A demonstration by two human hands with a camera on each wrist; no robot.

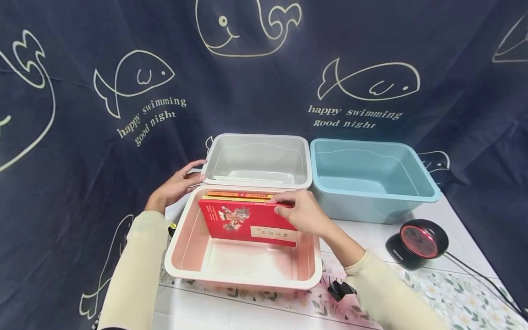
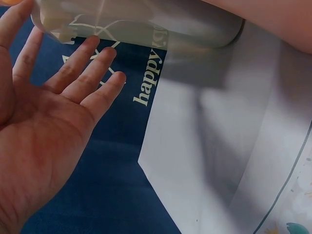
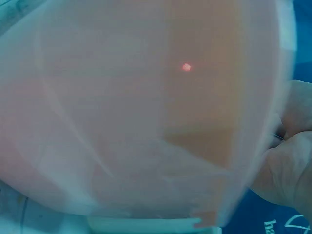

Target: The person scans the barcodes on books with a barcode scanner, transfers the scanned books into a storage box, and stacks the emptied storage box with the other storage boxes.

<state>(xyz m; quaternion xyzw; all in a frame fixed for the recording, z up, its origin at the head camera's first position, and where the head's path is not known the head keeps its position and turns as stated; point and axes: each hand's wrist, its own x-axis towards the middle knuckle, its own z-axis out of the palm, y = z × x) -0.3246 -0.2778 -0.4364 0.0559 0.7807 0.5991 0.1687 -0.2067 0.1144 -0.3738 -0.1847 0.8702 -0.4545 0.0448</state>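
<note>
My right hand (image 1: 306, 214) is at the upper right corner of a red book (image 1: 243, 224), pinching its edge with the thumb on the front cover. The book stands on its long edge in a pink bin (image 1: 243, 283), its cover showing a printed figure and a pale title strip. Behind it are orange and yellow books (image 1: 231, 194), only their top edges visible. In the right wrist view, the bin's wall hides most of the right hand (image 3: 292, 161). My left hand (image 1: 177, 185) has its fingers spread beside the left rim of a grey bin (image 1: 257, 158); its palm (image 2: 48, 126) holds nothing.
Inside the grey bin, a thin white-edged item (image 1: 247, 179) lies along the near wall. To the right stands a blue bin (image 1: 373, 195). A black scanner-like device (image 1: 418, 243) with a red-lit face and cable sits at right. A dark fish-print curtain (image 1: 255, 91) hangs behind.
</note>
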